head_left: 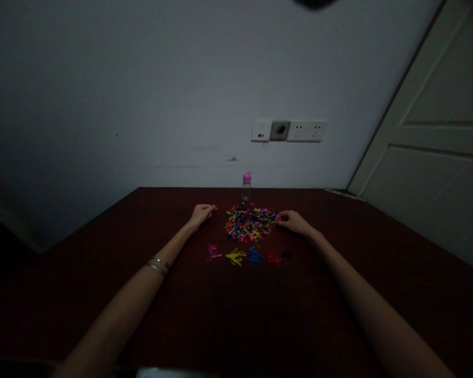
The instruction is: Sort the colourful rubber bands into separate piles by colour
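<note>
A mixed pile of small coloured bands lies on the dark red table. At the pile's right edge, my right hand has its thumb and fingertips pinched together; what they hold, if anything, is too small to tell. My left hand rests on the table left of the pile, its fingers curled closed with nothing seen in them. Nearer to me is a row of small groups: pink bands, yellow bands, blue bands, red bands and black bands.
A clear bottle with a pink cap stands behind the pile, close to the wall. Sockets are set in the wall above the table. A pale panelled door is at the right.
</note>
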Demonstrator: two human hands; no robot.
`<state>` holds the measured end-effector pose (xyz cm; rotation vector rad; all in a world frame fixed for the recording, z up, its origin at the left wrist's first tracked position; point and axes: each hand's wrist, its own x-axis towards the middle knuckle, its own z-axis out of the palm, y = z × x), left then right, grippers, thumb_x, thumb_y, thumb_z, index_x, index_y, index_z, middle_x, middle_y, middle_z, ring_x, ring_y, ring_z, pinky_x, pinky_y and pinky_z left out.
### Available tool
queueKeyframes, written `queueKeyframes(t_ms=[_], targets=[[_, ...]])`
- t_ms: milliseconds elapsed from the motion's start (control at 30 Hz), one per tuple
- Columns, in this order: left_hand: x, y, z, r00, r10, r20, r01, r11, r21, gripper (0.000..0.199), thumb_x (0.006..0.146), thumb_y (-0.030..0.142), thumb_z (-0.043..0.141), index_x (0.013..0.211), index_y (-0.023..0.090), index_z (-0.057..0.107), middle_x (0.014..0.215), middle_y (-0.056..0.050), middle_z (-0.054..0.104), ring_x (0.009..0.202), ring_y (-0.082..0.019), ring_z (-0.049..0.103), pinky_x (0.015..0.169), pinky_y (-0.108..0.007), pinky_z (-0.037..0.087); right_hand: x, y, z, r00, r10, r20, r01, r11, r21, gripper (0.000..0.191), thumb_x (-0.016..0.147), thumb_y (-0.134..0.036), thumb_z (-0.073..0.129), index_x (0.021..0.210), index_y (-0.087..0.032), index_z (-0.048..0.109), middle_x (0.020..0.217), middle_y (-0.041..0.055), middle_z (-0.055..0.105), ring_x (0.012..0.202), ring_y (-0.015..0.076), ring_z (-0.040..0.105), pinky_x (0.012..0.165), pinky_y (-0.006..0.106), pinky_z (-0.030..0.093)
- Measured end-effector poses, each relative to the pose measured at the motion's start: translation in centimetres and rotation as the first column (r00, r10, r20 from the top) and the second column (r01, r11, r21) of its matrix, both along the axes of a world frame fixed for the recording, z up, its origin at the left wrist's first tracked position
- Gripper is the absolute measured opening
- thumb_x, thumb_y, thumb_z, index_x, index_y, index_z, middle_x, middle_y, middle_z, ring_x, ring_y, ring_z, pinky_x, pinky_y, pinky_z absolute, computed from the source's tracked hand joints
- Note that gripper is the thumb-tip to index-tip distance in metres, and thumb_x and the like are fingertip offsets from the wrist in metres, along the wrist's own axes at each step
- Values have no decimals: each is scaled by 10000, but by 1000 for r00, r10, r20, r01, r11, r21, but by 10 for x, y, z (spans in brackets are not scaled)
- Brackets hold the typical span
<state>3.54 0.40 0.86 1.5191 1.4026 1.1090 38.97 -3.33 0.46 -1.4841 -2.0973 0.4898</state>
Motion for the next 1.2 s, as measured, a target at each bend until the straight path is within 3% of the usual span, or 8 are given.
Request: queueKeyframes(t_ms=[267,433,567,667,867,1033,1200], targets=[[-1,1,-3,1000,-2,-13,3,1000,14,378,702,422,526,842,100,668,405,57,390,341,-38,255,373,-180,165,2,3,-4,999,-22,47,19,999,46,178,720,-283,523,734,-141,628,726,44,628,661,139,547,610,230,403],[-1,2,-3,999,1,-35,-1,1000,14,372,707,415,523,843,102,672,407,55,394,346,-41,262,375,-183,168,-16,-6,14,1000,-13,-26,14,997,70,179,724,-295,533,751,-140,618,763,47,623,698,141,548,633,230,411],[-1,4,-5,999,-10,-49,11,1000,28,364,708,406,521,842,104,674,420,51,405,358,-45,276,380,-185,176,-55,-28,41,984,176,-38,-173,982,69,156,714,-275,551,711,-139,627,764,37,598,653,120,527,603,222,406],[0,3,-4,998,-10,-65,12,999,33,355,705,393,524,837,101,675,422,52,407,367,-47,282,387,-185,185,-88,-51,54,928,373,0,-372,927,46,102,696,-193,557,674,-136,638,713,30,591,659,119,526,605,215,399],[3,0,-1,991,-8,-133,18,997,71,340,704,374,520,814,95,680,428,43,427,395,-60,326,410,-185,230,-125,-79,55,820,566,79,-567,824,-16,121,694,-149,555,702,-150,676,736,25,607,671,117,530,593,206,391],[8,1,-5,953,-11,-302,64,984,166,275,695,320,534,783,105,682,567,-16,574,523,-110,477,509,-210,351,-117,-72,51,852,522,35,-521,853,-32,129,712,-181,559,757,-150,677,763,26,617,655,107,528,580,207,391],[12,-3,-6,825,15,-565,175,944,281,288,727,338,538,924,174,668,842,-54,633,762,-170,552,699,-258,410,-89,-53,53,916,390,-92,-393,919,-21,195,749,-271,525,762,-137,667,718,33,628,639,120,538,574,227,405]])
